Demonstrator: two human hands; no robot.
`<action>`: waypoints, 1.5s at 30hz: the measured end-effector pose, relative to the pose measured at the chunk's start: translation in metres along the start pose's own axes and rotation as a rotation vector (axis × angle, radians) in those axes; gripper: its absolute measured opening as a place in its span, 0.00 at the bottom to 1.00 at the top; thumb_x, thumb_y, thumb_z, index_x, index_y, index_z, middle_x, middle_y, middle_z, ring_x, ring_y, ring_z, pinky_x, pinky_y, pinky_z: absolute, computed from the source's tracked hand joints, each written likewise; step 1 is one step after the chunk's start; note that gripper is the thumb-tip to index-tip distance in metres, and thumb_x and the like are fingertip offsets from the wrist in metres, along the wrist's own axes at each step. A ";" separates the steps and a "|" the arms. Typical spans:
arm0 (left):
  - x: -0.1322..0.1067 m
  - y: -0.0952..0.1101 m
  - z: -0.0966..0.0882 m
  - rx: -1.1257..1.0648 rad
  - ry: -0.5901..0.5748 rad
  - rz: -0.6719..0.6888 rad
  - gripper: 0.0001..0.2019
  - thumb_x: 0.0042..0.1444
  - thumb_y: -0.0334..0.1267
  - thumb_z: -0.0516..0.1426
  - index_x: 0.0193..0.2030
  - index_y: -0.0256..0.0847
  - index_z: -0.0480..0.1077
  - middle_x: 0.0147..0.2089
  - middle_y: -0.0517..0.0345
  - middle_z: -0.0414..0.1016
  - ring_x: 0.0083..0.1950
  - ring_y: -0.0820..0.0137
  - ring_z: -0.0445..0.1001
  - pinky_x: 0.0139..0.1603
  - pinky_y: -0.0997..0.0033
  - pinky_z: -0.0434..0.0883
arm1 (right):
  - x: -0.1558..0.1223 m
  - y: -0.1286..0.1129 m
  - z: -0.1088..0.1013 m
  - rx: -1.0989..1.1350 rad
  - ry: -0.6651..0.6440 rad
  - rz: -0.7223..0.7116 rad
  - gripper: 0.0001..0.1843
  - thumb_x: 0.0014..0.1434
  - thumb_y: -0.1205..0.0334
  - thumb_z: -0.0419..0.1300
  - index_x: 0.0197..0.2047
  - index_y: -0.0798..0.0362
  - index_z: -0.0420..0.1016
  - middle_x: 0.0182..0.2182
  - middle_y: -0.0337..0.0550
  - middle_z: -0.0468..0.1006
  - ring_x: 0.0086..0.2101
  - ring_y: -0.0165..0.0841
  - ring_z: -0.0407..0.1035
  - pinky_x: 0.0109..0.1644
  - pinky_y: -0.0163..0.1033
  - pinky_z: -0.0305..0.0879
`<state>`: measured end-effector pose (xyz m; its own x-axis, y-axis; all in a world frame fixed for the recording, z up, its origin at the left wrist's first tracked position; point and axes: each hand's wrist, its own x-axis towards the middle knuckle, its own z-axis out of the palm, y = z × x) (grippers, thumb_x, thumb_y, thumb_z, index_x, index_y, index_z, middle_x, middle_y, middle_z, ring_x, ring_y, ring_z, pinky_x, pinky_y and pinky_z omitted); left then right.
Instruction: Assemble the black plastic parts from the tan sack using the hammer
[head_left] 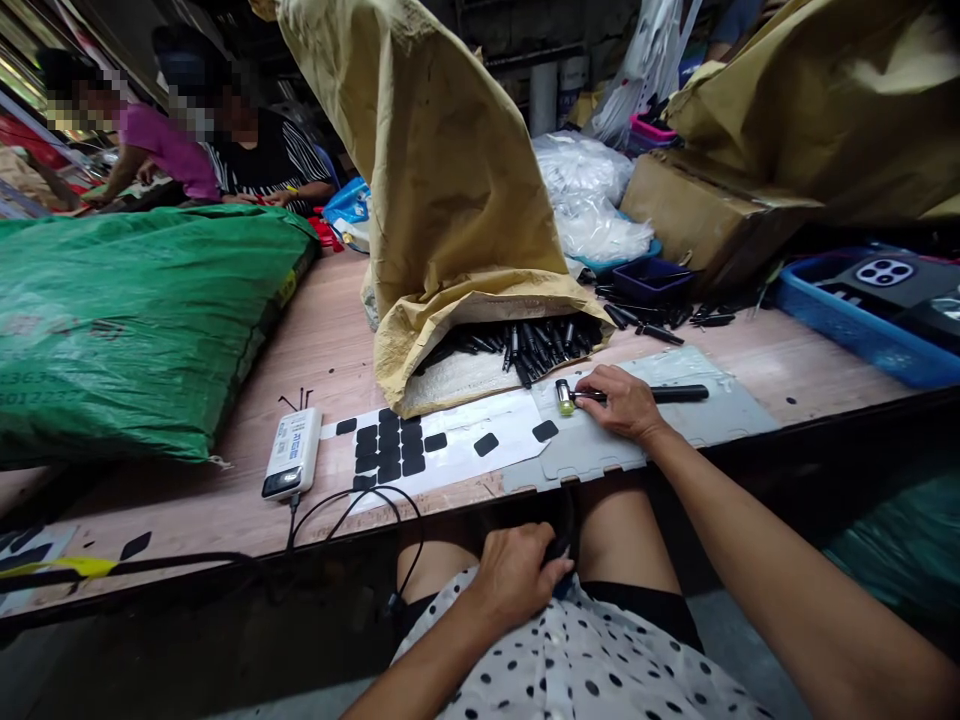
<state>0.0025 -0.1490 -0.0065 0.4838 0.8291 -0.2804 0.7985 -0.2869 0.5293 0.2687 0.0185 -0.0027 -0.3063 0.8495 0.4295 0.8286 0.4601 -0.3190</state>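
Note:
My right hand (624,403) rests on the table, fingers closed round the black handle of a small hammer (660,394) whose yellowish head (564,397) lies on a grey sheet (712,405). My left hand (517,578) is below the table edge in my lap, fingers curled on something dark I cannot make out. A white sheet (465,440) with several black rectangular pads (390,450) lies just left of the hammer. Behind it a brown paper sack (450,200) lies open, spilling black pen-like parts (525,345).
A white power bank (292,453) with a black cable sits left of the pads. A green woven sack (135,320) fills the left of the table. A blue tray (862,310), cardboard box (697,215) and plastic bags stand at right. Two people sit far left.

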 end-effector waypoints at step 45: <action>0.098 -0.067 -0.089 -0.191 0.578 0.053 0.09 0.54 0.38 0.67 0.41 0.43 0.76 0.39 0.59 0.74 0.42 0.66 0.72 0.45 0.67 0.68 | -0.002 0.008 0.000 0.016 -0.023 -0.057 0.05 0.62 0.59 0.61 0.39 0.48 0.77 0.36 0.43 0.78 0.40 0.39 0.71 0.44 0.42 0.65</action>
<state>-0.0354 -0.0057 0.0016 0.2057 0.9576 0.2019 0.6744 -0.2882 0.6798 0.2761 0.0206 -0.0066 -0.3635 0.8274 0.4281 0.8020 0.5118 -0.3081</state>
